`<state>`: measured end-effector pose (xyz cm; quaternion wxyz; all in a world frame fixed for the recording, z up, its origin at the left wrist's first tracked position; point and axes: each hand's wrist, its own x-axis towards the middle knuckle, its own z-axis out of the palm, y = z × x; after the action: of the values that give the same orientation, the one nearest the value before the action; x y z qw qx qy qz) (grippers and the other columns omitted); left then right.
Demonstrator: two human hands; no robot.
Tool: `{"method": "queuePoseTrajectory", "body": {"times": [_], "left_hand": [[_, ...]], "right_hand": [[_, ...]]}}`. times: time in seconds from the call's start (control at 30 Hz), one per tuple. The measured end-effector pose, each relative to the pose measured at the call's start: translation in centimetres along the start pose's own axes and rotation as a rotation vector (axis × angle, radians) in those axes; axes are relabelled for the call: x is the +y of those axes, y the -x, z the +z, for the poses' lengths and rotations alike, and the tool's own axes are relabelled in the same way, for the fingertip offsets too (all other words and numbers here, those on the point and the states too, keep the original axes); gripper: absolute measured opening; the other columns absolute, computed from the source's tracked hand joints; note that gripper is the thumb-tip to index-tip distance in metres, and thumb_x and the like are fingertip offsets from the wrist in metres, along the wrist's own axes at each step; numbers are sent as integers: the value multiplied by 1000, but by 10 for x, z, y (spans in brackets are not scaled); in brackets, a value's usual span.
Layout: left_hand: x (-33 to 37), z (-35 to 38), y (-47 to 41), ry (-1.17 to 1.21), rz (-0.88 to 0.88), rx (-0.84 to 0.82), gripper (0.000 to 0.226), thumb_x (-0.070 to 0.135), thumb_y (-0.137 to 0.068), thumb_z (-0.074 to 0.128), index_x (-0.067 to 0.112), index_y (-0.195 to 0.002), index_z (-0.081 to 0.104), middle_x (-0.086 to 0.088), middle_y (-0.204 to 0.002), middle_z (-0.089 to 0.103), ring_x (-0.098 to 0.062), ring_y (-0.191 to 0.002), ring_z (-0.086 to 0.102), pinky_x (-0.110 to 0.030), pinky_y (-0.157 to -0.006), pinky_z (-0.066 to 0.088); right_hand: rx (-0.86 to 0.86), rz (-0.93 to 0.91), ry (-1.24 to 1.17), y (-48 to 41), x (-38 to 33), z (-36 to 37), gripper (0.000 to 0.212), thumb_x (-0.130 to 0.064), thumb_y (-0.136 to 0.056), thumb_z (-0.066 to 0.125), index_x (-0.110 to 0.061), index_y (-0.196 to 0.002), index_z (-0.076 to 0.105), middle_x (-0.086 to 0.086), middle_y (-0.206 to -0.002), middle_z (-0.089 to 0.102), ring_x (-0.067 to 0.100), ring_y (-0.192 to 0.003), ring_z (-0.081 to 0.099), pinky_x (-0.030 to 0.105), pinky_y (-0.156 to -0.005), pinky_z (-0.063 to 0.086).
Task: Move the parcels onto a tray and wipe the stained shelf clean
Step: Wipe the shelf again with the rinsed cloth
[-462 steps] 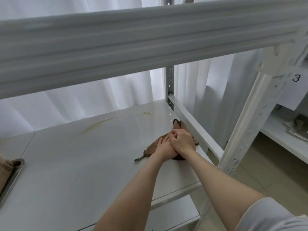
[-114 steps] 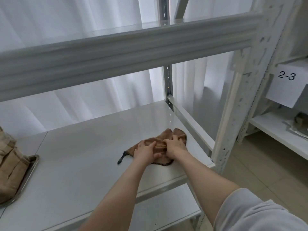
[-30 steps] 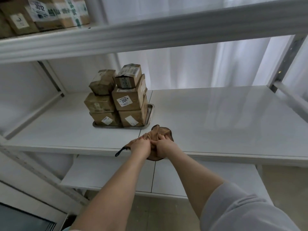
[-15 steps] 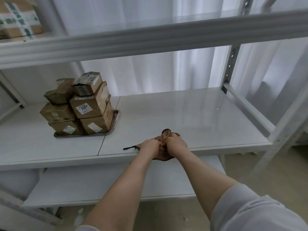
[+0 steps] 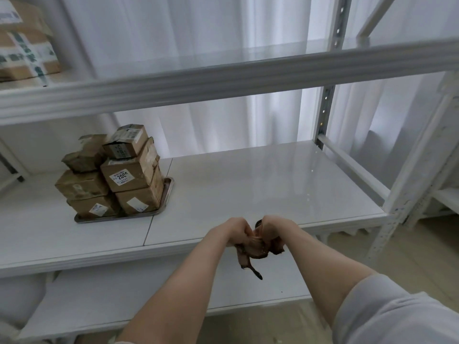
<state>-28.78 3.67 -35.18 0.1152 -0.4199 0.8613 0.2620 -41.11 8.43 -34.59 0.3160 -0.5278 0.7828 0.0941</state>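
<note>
Lifted off the shelf since half a second ago, the brown cloth now hangs bunched in front of its front edge. In the head view, the left hand and right hand each have their grip closed round it, fingers curled. No stain shows on the shelf, so wiping looks finished; the next move is probably just setting the cloth aside. The tray sits at the shelf's left and holds six stacked parcels.
</note>
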Motion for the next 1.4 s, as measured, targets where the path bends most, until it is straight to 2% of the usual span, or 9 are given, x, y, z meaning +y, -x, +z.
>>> {"method": "queuePoseTrajectory", "body": {"times": [0.2,0.5,0.6,0.7,0.8,1.0,1.2,1.33,1.4], "left_hand": [[-24,-45,23,122,11,83,29,10,-81,55,15,-104,71,-1,-88,63,-14,-81,55,-22,-67,45],[-69,-110,33,317,79,551,38,8,-78,58,17,-114,65,-5,-112,68,-21,-101,63,-26,-86,50],[-76,-120,24,547,75,563,46,6,-76,65,11,-121,56,-9,-113,65,-23,-97,64,-33,-87,55],[-78,-129,14,885,46,424,54,20,-78,74,13,-124,47,-12,-113,63,-21,-91,65,-30,-74,57],[-72,-136,1,1135,-80,322,38,38,-90,60,8,-112,51,-9,-91,63,-19,-75,61,-33,-71,55],[-65,-146,-26,1060,-332,284,13,2,-92,45,2,-81,52,-12,-75,52,-22,-64,53,-39,-72,54],[-63,-159,-51,1033,-272,489,25,5,-85,62,9,-109,67,-7,-94,62,-21,-91,56,-30,-72,48],[-64,-167,-59,1005,-222,609,33,1,-87,57,7,-118,63,-7,-103,57,-17,-96,49,-22,-65,37],[-64,-171,-62,974,-213,642,33,1,-87,57,6,-119,62,-7,-104,55,-17,-96,47,-22,-64,36]], "right_hand": [[104,-53,-73,3,-42,-22,24,-11,-74,72,-5,-97,71,10,-87,67,25,-76,61,34,-71,53],[517,-97,-395,8,-97,-52,10,-21,-86,55,-12,-87,57,3,-77,58,18,-64,55,24,-50,39],[603,-108,-551,3,-101,-64,19,-10,-85,49,-13,-101,58,7,-91,61,25,-81,59,28,-63,47],[590,-179,-767,-10,-98,-77,33,0,-82,42,-12,-107,61,12,-98,65,30,-92,64,38,-83,56],[481,-274,-1032,-30,-93,-90,35,6,-81,40,-6,-101,66,20,-98,68,36,-90,68,42,-81,58],[292,-332,-1313,-55,-85,-123,32,3,-88,41,3,-109,64,15,-85,64,27,-74,62,39,-79,58],[346,-238,-1171,-94,-73,-144,30,-6,-90,56,-7,-119,58,12,-110,63,27,-96,63,41,-88,55],[285,-163,-1075,-108,-71,-146,16,-6,-83,67,1,-96,61,12,-92,60,23,-84,56,38,-80,54],[312,-152,-983,-116,-71,-147,25,-3,-83,59,6,-106,66,13,-91,62,22,-80,54,33,-69,47]]}}
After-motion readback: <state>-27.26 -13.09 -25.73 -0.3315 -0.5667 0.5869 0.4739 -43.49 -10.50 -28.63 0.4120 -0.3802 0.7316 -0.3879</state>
